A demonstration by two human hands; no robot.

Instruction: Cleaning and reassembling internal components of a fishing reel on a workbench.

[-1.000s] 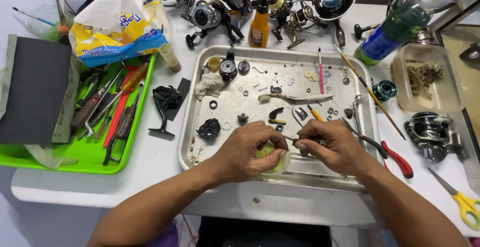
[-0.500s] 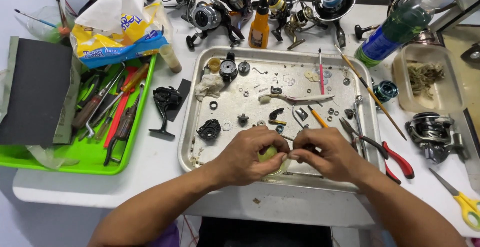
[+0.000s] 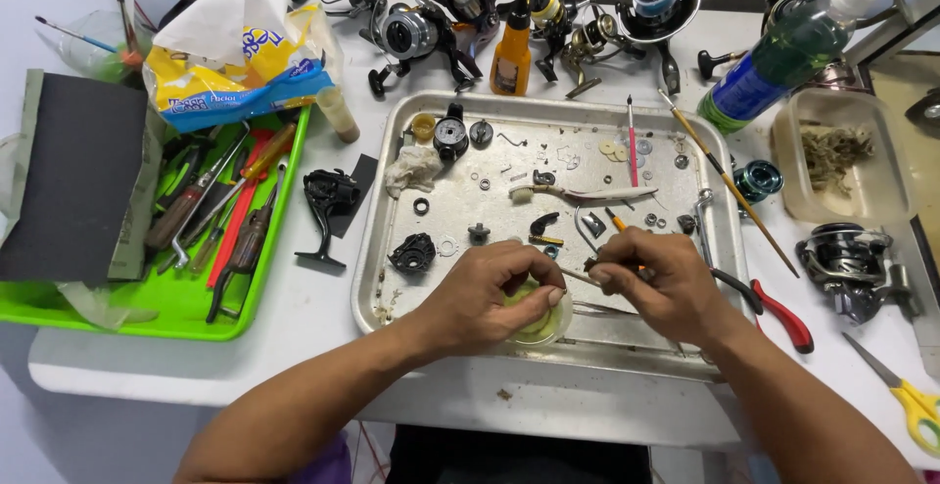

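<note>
Hardly anything is shifting since a moment ago: my left hand (image 3: 487, 298) is still cupping the small yellow-green tub (image 3: 534, 316) at the metal tray's (image 3: 470, 117) near edge, fingers curled around it, while my right hand (image 3: 654, 283) is pinching a thin tool (image 3: 578, 276) over it.

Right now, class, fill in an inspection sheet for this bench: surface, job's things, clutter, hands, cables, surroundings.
Surface: white table, metal tray on it.
Job's things: small yellow-green tub; thin tool pointing into it.
Clutter: green tray of screwdrivers, fishing reels, orange bottle, red-handled pliers, yellow scissors.
Hands: left hand cups the tub; right hand pinches the tool.
Cables: nothing seen.
Surroundings: green bottle, clear tub.
</note>
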